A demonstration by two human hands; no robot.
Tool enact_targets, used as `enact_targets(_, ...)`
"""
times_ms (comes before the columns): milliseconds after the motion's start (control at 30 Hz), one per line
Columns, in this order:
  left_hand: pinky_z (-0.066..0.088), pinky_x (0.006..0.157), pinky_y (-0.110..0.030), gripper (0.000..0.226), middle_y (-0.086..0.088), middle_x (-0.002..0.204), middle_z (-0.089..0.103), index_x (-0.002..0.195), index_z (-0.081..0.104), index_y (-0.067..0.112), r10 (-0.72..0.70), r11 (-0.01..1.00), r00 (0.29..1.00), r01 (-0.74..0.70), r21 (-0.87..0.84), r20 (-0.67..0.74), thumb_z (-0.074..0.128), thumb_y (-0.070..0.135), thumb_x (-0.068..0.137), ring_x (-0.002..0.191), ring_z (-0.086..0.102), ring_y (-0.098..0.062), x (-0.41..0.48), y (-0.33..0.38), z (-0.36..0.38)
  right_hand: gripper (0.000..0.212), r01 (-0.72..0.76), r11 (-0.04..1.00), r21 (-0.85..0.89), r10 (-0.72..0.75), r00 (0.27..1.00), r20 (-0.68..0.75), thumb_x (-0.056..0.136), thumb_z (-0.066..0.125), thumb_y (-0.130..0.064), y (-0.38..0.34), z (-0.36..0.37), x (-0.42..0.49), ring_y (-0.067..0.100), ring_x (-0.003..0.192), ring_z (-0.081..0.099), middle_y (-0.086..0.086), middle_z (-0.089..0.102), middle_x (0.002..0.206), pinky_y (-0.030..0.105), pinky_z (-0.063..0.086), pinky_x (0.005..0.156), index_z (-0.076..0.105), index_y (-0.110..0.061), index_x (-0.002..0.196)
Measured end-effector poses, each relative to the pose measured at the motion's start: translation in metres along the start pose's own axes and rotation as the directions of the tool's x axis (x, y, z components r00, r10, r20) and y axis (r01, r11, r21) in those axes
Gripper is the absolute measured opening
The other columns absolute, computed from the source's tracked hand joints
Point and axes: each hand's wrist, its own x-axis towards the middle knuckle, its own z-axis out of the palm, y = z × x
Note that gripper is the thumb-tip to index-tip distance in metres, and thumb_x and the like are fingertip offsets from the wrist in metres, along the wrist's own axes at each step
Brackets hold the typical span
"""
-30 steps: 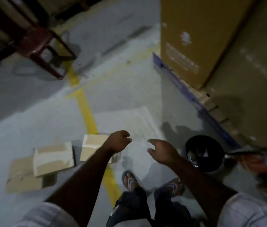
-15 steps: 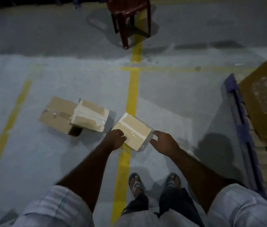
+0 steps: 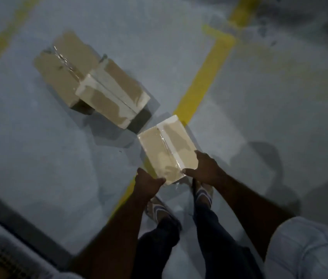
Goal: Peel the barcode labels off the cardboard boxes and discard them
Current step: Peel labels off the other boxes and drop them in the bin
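Head view: box (image 3: 167,150), likely light, stiff, tape-slick; left hand (image 3: 149,183) and right hand (image 3: 206,168) grip its 6 o'clock corners.

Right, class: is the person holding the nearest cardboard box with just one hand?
No, both the left hand and the right hand grip the near end of the nearest box.

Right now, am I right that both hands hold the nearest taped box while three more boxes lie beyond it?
Not quite: the head view shows only two more, a middle box and a far box. The left hand and right hand do hold the nearest taped box.
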Motion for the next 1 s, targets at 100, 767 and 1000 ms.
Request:
enact_targets(100, 0.048, 0.090, -0.039, 0.084, -0.023, 0.132, 0.050, 0.132, 0.033, -0.003, -0.099, 0.993, 0.995, 0.101, -0.068, 0.034, 0.084, 0.028, 0.073, 0.120, 0.052, -0.037, 0.070, -0.018, 0.052, 0.124, -0.039, 0.999, 0.011, 0.039, 0.999, -0.005, 0.042, 0.058, -0.086, 0.050, 0.035, 0.091, 0.035, 0.123, 0.054, 0.013, 0.055, 0.133, 0.048, 0.047, 0.100, 0.038, -0.018, 0.144)
enact_targets(767, 0.055, 0.059, -0.021, 0.027, 0.010, 0.093, 0.066, 0.094, 0.053, 0.031, 0.127, 0.696, 0.988, -0.148, -0.702, -0.082, 0.071, 0.012, 0.087, 0.081, 0.066, -0.012, -0.014, 0.008, -0.115, 0.080, 0.321, 0.862, 0.394, -0.283, 0.947, -0.151, 0.066, 0.089, -0.029, -0.118, -0.084, -0.007, 0.008, 0.113, 0.058, -0.010, 0.058, 0.129, 0.026, 0.046, 0.099, 0.053, -0.030, 0.137)
enact_targets(1000, 0.057, 0.086, -0.042, 0.053, 0.008, 0.108, 0.066, 0.103, 0.056, 0.039, 0.164, 0.641, 0.865, -0.459, -0.616, -0.474, 0.078, 0.060, 0.060, 0.101, 0.067, -0.017, -0.195, 0.045, -0.285, 0.081, 0.633, 0.719, 0.286, -0.531, 0.767, -0.361, 0.056, 0.084, -0.044, -0.298, -0.186, -0.153, 0.011, 0.114, 0.061, -0.010, 0.065, 0.124, 0.040, 0.051, 0.101, 0.055, -0.039, 0.131)
